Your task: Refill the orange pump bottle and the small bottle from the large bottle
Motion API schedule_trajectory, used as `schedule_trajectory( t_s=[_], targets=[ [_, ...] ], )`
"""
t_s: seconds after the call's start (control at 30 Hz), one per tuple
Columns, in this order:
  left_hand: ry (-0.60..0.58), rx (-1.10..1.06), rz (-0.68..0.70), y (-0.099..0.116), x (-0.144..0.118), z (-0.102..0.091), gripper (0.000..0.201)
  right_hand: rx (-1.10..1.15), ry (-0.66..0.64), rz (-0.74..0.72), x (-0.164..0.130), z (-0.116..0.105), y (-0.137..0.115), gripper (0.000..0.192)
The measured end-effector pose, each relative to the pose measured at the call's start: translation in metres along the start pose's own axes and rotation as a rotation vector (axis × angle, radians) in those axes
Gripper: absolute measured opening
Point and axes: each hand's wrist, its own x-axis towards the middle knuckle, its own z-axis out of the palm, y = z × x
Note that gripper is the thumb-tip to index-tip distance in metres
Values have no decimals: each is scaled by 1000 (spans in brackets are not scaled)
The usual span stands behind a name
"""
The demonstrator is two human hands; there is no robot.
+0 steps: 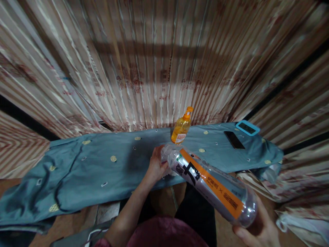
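Observation:
A large clear plastic bottle (pixel 210 185) with an orange and silver label is held tilted in front of me, its base toward my right side. My right hand (pixel 260 224) is closed around the base end. At the other end, my left hand (pixel 155 166) curls around crumpled clear plastic (pixel 167 156); whether this is a bag or part of the bottle I cannot tell. Some of the left fingers are hidden behind it. Just beyond stands an upright orange pump bottle (pixel 180 129) with yellow liquid low inside.
A blue-green patterned cloth (pixel 97 161) covers the narrow table. Toward its right end lie a dark phone (pixel 234 140) and a blue-framed digital clock (pixel 247 128). Striped curtains (pixel 144 68) surround the table. At the lower left is a white cable (pixel 94 233).

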Motion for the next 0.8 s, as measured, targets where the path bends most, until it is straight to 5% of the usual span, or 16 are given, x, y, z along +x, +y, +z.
schedule_trajectory(
  t_s=[0.8],
  targets=[
    [0,15,-20,1,0,0,63,-3,-50,-52,3,-7,7,99]
  ],
)
